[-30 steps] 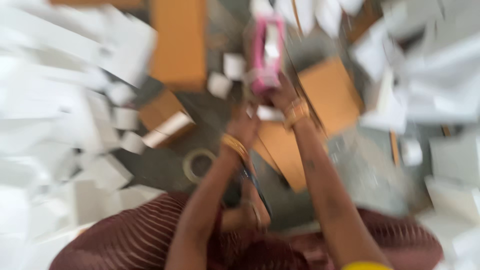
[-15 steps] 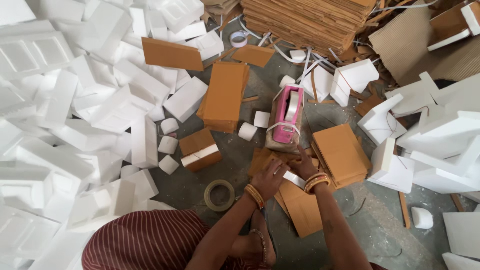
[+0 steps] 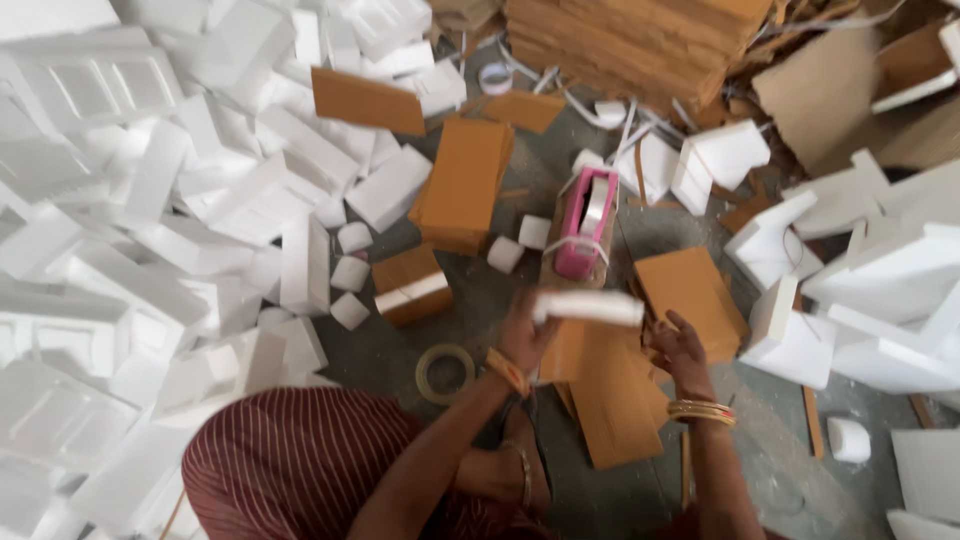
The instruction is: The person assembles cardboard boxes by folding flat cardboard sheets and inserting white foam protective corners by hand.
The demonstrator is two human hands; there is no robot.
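our left hand (image 3: 522, 335) is closed around one end of a white foam strip (image 3: 590, 307), which runs roughly level from that hand out toward our right, so its long axis sits crosswise in the view. the free end hangs just above and left of our right hand (image 3: 678, 350), near but not touching. that hand is open, fingers spread, resting on the flat brown cardboard sheets (image 3: 612, 395) between our arms. so the strip lies up and to the left of the right hand, and the left hand is the one on it. the pink tape dispenser (image 3: 585, 232) sits just beyond the strip, lengthwise away from us, and a tape roll (image 3: 446, 373) lies on the floor left of our left wrist. the strip is motion-blurred, so we cannot tell its exact cross-section or how the left fingers wrap it. the right palm's contact with the cardboard is hidden under the hand. white foam blocks (image 3: 150, 250) crowd the left.
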